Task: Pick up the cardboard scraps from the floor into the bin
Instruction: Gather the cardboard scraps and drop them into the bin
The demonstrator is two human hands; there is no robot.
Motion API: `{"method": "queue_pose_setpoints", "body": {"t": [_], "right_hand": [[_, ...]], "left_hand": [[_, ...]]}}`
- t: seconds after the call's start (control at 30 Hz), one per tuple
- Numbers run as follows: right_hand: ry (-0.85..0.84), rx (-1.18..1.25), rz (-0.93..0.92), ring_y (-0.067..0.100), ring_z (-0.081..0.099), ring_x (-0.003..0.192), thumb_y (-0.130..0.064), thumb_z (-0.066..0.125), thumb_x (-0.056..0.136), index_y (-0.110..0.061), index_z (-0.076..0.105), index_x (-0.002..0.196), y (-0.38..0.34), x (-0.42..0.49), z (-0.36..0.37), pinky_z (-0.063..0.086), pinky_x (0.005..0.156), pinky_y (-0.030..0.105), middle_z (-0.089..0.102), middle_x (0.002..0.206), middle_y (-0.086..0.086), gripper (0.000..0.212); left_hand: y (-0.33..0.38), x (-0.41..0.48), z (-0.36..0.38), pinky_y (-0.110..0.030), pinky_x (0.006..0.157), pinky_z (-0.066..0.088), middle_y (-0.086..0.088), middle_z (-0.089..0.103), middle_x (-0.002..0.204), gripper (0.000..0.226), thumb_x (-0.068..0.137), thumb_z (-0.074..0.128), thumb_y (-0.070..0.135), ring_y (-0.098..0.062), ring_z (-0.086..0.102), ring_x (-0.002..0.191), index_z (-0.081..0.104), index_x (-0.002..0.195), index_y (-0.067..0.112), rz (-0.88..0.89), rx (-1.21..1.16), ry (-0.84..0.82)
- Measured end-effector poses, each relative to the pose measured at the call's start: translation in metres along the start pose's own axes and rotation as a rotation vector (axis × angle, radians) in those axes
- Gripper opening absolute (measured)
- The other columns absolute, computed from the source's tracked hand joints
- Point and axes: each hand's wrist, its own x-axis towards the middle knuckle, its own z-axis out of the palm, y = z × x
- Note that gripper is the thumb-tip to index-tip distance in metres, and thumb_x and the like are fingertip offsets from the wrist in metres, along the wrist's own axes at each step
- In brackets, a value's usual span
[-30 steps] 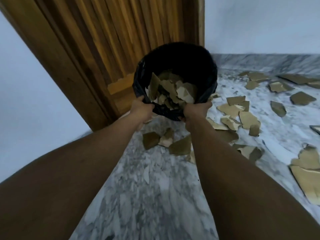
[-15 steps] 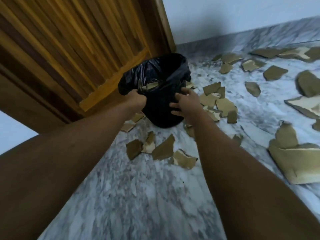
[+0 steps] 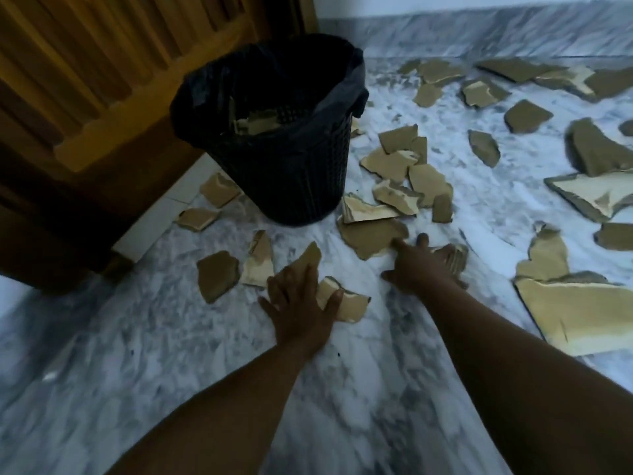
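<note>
A black mesh bin (image 3: 294, 173) lined with a black bag stands upright on the marble floor, with a few cardboard scraps inside. Brown cardboard scraps lie scattered all around it. My left hand (image 3: 301, 306) lies flat, fingers spread, on a pale scrap (image 3: 349, 303) and a darker scrap (image 3: 308, 257) in front of the bin. My right hand (image 3: 424, 269) is spread over the floor, its fingertips touching a larger brown scrap (image 3: 370, 234) and another small piece under its outer fingers. Neither hand has lifted anything.
A wooden door (image 3: 102, 80) stands close behind and left of the bin. A marble skirting and white wall (image 3: 479, 22) run along the back. A big cardboard sheet (image 3: 582, 317) lies at right, with several more scraps (image 3: 527, 114) beyond.
Both hands have let go of the bin, which now stands on the floor. They have come down and toward me onto scraps in front of it.
</note>
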Motion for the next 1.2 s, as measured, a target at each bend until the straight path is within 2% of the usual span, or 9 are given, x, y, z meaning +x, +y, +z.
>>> {"method": "queue_pose_setpoints", "body": {"t": [0.23, 0.37, 0.47, 0.57, 0.7, 0.83, 0.93, 1.1, 1.2], "right_hand": [[0.101, 0.098, 0.089, 0.047, 0.007, 0.147, -0.043, 0.073, 0.083, -0.041, 0.006, 0.153, -0.008, -0.012, -0.002, 0.021, 0.090, 0.088, 0.009, 0.159, 0.003, 0.097], [0.315, -0.086, 0.051, 0.032, 0.017, 0.148, -0.042, 0.051, 0.097, -0.031, 0.027, 0.150, -0.010, -0.046, 0.026, 0.022, 0.096, 0.081, 0.025, 0.158, -0.002, 0.060], [0.430, -0.200, 0.024, 0.034, 0.033, 0.140, -0.026, 0.038, 0.101, -0.022, 0.041, 0.141, -0.011, -0.089, 0.060, 0.029, 0.105, 0.066, 0.039, 0.149, 0.009, 0.041], [0.396, -0.216, 0.027, 0.034, 0.039, 0.134, -0.021, 0.040, 0.097, -0.022, 0.039, 0.142, -0.019, -0.122, 0.078, 0.035, 0.103, 0.058, 0.045, 0.141, 0.009, 0.045], [0.387, 0.000, 0.064, 0.037, 0.051, 0.116, -0.020, 0.045, 0.091, -0.017, 0.050, 0.130, -0.020, -0.136, 0.076, 0.045, 0.095, 0.044, 0.046, 0.132, 0.007, 0.039], [0.479, 0.089, 0.006, 0.031, 0.059, 0.100, -0.029, 0.058, 0.090, -0.016, 0.059, 0.106, -0.022, -0.148, 0.080, 0.044, 0.071, 0.032, 0.050, 0.119, 0.001, 0.021], [0.536, 0.202, 0.042, 0.018, 0.054, 0.117, -0.037, 0.070, 0.085, -0.021, 0.058, 0.122, -0.028, -0.147, 0.078, 0.052, 0.084, 0.033, 0.042, 0.138, -0.002, 0.042], [0.539, 0.492, 0.450, 0.036, 0.030, 0.132, -0.023, 0.094, 0.056, -0.022, 0.018, 0.154, -0.036, -0.127, 0.061, 0.046, 0.097, 0.044, 0.021, 0.144, 0.010, 0.124], [0.535, 0.708, 0.603, 0.034, 0.046, 0.127, -0.018, 0.091, 0.060, -0.016, 0.020, 0.151, -0.031, -0.129, 0.060, 0.052, 0.079, 0.030, 0.038, 0.141, 0.013, 0.115]], "left_hand": [[-0.001, 0.000, 0.012, -0.070, 0.110, -0.005, 0.001, 0.000, 0.164, 0.066, 0.090, 0.015, 0.074, -0.033, -0.011, 0.148, 0.006, 0.150, 0.050, 0.027, 0.033, 0.125], [-0.001, -0.002, 0.009, -0.073, 0.107, -0.004, 0.006, 0.019, 0.160, 0.058, 0.092, 0.021, 0.071, -0.029, 0.000, 0.149, 0.028, 0.145, 0.048, 0.116, -0.009, 0.163], [-0.001, -0.009, 0.004, -0.072, 0.109, 0.011, 0.003, 0.047, 0.139, 0.055, 0.090, 0.032, 0.067, -0.027, 0.030, 0.138, 0.053, 0.127, 0.032, 0.125, -0.009, 0.214], [0.002, -0.016, -0.007, -0.057, 0.100, 0.032, -0.003, 0.056, 0.119, 0.051, 0.085, 0.053, 0.063, -0.030, 0.046, 0.113, 0.057, 0.118, 0.024, 0.185, -0.011, 0.243], [0.012, -0.005, -0.024, -0.048, 0.099, 0.035, -0.007, 0.040, 0.137, 0.086, 0.081, 0.063, 0.059, -0.031, 0.039, 0.122, 0.025, 0.150, 0.026, 0.178, -0.156, 0.052], [0.014, 0.007, -0.039, -0.051, 0.111, 0.027, -0.006, 0.054, 0.134, 0.068, 0.079, 0.068, 0.047, -0.031, 0.045, 0.128, 0.044, 0.140, 0.032, 0.142, -0.321, -0.092], [0.020, 0.006, -0.041, -0.050, 0.110, 0.028, -0.006, 0.057, 0.132, 0.053, 0.086, 0.063, 0.048, -0.029, 0.048, 0.127, 0.054, 0.132, 0.025, 0.244, -0.315, -0.114], [0.024, 0.006, -0.034, -0.050, 0.104, 0.031, -0.010, 0.055, 0.125, 0.057, 0.088, 0.047, 0.061, -0.031, 0.048, 0.120, 0.054, 0.120, 0.014, 0.321, -0.386, -0.070], [0.024, 0.004, -0.043, -0.048, 0.099, 0.031, -0.008, 0.055, 0.117, 0.054, 0.083, 0.044, 0.061, -0.031, 0.047, 0.116, 0.057, 0.107, 0.014, 0.532, -0.320, -0.004]]}}
